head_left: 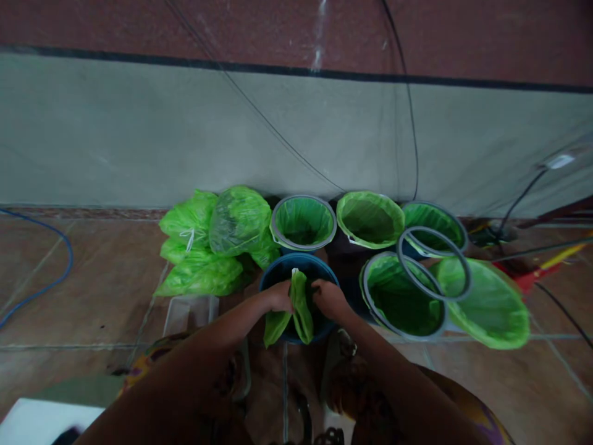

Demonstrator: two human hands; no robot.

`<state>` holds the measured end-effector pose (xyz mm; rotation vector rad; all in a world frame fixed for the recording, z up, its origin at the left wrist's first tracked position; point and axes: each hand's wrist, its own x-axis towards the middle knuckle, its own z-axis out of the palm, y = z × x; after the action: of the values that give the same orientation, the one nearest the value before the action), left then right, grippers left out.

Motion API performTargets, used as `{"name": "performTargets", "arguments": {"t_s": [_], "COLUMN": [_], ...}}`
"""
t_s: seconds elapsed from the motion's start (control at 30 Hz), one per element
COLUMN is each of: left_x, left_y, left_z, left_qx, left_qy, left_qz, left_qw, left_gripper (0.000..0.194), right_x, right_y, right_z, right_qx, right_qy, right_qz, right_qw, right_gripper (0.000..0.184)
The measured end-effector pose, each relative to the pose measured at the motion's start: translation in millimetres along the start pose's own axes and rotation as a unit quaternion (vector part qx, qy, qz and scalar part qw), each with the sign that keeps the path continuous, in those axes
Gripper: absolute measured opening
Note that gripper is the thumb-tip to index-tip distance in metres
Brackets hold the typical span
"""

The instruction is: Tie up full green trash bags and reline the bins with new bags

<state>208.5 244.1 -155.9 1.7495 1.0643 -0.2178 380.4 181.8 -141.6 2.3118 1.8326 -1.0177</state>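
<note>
Between my feet and the row of bins stands a dark blue bin [270, 272], with no liner fitted over its rim. Over its mouth I have a green garbage bag [303, 309], partly folded, with a white tie at its top. My left hand [280, 298] grips the bag from the left. On the right, my right hand [328, 299] is closed at the bag's other side; its fingertips are partly hidden. A loose grey ring [404, 259] leans across the lined bins to the right.
Lined bins stand along the wall, among them a grey-rimmed bin [274, 226], a green-lined bin [399, 213] and a tilted one [519, 327]. Stuffed green bags [199, 272] lie left, by a clear plastic container [214, 307]. A blue cable [69, 250] curves across the tiles.
</note>
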Motion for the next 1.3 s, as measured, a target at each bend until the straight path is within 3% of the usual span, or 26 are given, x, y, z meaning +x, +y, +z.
{"name": "performTargets", "arguments": {"t_s": [0.17,0.3,0.4,0.5,0.63,0.73,0.83,0.9,1.0,1.17,1.3], "left_x": [-6.2,-6.5,-9.0,-14.6,-23.4,-27.0,-26.3,-23.9,-20.5,-20.9,-21.1], "left_y": [-5.9,-0.7,4.4,6.8,4.0,1.0,3.3,8.4,18.4,29.9,34.8], "left_z": [3.8,5.9,0.4,-15.1,-48.5,-71.5,-78.4,-71.8,-52.5,-32.2,-29.1], "left_qx": [0.033,0.074,0.087,0.161,0.299,0.331,0.33,0.322,0.31,0.278,0.218], "left_qy": [0.009,0.011,0.002,0.022,0.112,0.22,0.313,0.326,0.304,0.286,0.255], "left_qz": [-0.033,-0.033,-0.022,0.0,-0.032,-0.063,0.001,0.075,0.142,0.152,0.174], "left_qw": [0.999,0.997,0.996,0.987,0.947,0.915,0.891,0.886,0.889,0.904,0.926], "left_gripper": [0.054,0.036,0.025,0.028,0.027,0.027,0.025,0.026,0.026,0.028,0.028], "right_x": [-13.2,-22.6,-21.9,-17.9,-18.5,-26.4,-36.4,-41.2,-42.4,-33.0,-28.2], "right_y": [-0.3,-7.8,-8.6,-3.8,12.5,30.5,44.9,47.1,37.9,13.0,1.0], "right_z": [15.3,29.4,23.5,5.8,-19.0,-29.6,-32.8,-32.7,-32.3,-31.9,-23.5], "right_qx": [0.049,0.027,0.003,-0.023,-0.109,-0.145,-0.139,-0.133,-0.107,-0.037,-0.051], "right_qy": [-0.054,-0.068,-0.063,-0.055,-0.061,-0.1,-0.184,-0.215,-0.139,0.071,0.111], "right_qz": [-0.009,-0.005,0.002,0.0,0.014,0.003,-0.041,-0.063,-0.047,-0.023,-0.027], "right_qw": [0.997,0.997,0.998,0.998,0.992,0.984,0.972,0.966,0.983,0.997,0.992], "right_gripper": [0.045,0.049,0.037,0.036,0.034,0.041,0.046,0.044,0.053,0.061,0.064]}}
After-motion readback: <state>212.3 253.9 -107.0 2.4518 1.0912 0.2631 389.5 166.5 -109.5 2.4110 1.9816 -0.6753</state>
